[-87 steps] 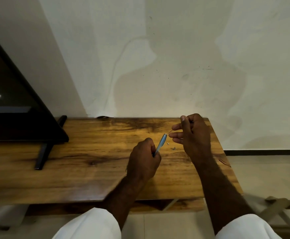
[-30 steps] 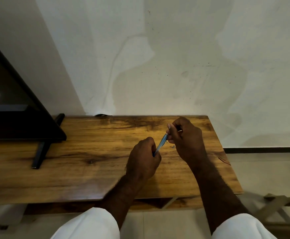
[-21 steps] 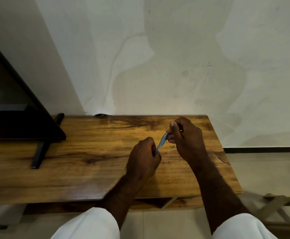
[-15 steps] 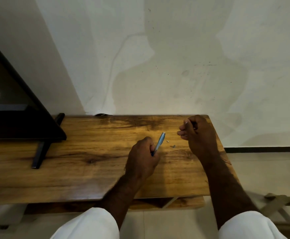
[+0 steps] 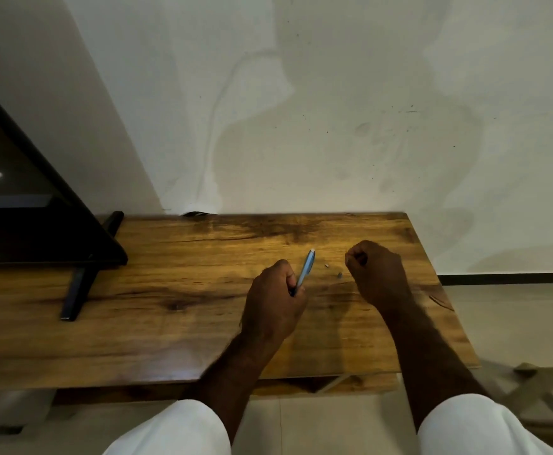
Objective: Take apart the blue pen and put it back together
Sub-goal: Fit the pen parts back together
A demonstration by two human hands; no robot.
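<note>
Stained pale wall rises behind a wooden bench (image 5: 170, 323), with a dark screen on a black stand (image 5: 78, 290) at its left end. Toward the right end, short of the far edge, the left hand (image 5: 275, 303) holds the blue pen (image 5: 306, 269) by its lower end, fingers clenched round it. The pen's long axis tilts up and away, leaning slightly toward the right edge, its pale tip uppermost and free. The right hand (image 5: 378, 274) hovers well apart from that tip, on the side nearer the right edge, curled into a loose fist; whether it pinches a pen part I cannot tell, since the fingers hide the inside. Two small bits (image 5: 332, 270) lie on the wood between the hands, too small to identify but probably pen parts. I judge the next move to be the right hand's: the loose bits and the pen's open end both lie just to its left, so it would reach across toward the left hand, along the pen's axis.
</note>
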